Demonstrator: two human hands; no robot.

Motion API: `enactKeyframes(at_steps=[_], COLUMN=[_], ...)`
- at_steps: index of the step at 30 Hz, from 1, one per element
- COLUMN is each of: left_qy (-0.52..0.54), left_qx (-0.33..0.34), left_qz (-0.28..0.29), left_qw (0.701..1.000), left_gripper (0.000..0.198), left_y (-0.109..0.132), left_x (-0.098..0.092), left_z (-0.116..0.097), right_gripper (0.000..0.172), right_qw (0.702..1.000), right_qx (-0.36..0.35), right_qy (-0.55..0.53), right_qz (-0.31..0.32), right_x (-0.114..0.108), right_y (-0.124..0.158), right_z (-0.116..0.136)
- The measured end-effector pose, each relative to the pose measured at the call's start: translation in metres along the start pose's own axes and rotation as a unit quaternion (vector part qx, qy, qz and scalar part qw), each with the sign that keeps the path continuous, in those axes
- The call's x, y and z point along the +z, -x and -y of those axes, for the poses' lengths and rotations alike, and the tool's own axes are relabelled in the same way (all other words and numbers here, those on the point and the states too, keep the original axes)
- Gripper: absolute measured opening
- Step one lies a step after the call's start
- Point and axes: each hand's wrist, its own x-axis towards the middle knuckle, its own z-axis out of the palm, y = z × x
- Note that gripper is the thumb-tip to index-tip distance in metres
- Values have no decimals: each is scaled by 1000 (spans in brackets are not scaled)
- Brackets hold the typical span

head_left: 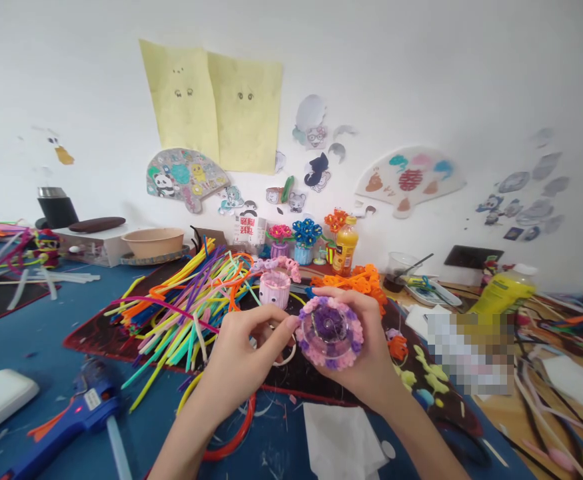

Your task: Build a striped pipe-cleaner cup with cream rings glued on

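My right hand (371, 333) wraps round a pink and purple fuzzy pipe-cleaner cup (354, 327), holding it from the right and below. Its round, clear plastic base faces me, with dark purple showing through the middle. At the cup's left rim, the thumb and fingers of my left hand (248, 353) are pinched together. What lies between those fingertips is too small to make out. A thin white loop (287, 355) shows just beneath them. Behind my hands stands a pale pink pipe-cleaner pot (274, 288) with small dark eyes.
A heap of coloured pipe cleaners (186, 307) covers the dark mat to the left. At the front left lies a blue glue gun (88, 407). White paper (341, 440) is in front of me. Orange pipe cleaners (366, 283), a juice bottle (344, 248) and a yellow-green bottle (504, 293) stand behind.
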Motion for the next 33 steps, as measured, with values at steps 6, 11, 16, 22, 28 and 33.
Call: enactKeyframes(at_steps=[6, 11, 16, 22, 28, 33], left_qy=[-71, -135, -125, -148, -403, -631], left_qx=[46, 100, 99, 94, -28, -159], left_qz=[-32, -72, -78, -79, -195, -212], left_qw=[996, 983, 984, 981, 894, 729], left_gripper=[33, 26, 24, 19, 33, 46], left_y=[1, 2, 3, -1, 48, 121], left_x=[0, 0, -6, -11, -39, -90], left_z=[-1, -1, 3, -2, 13, 50], right_gripper=[68, 80, 92, 76, 64, 65], right_qw=[1000, 998, 993, 991, 994, 997], right_qx=[1, 46, 72, 51, 25, 17], right_qy=[17, 48, 25, 56, 51, 4], right_qz=[-8, 21, 94, 114, 89, 78], right_x=[3, 1, 0, 0, 7, 17], right_y=[2, 5, 7, 2, 3, 13], right_z=[1, 4, 9, 16, 15, 11])
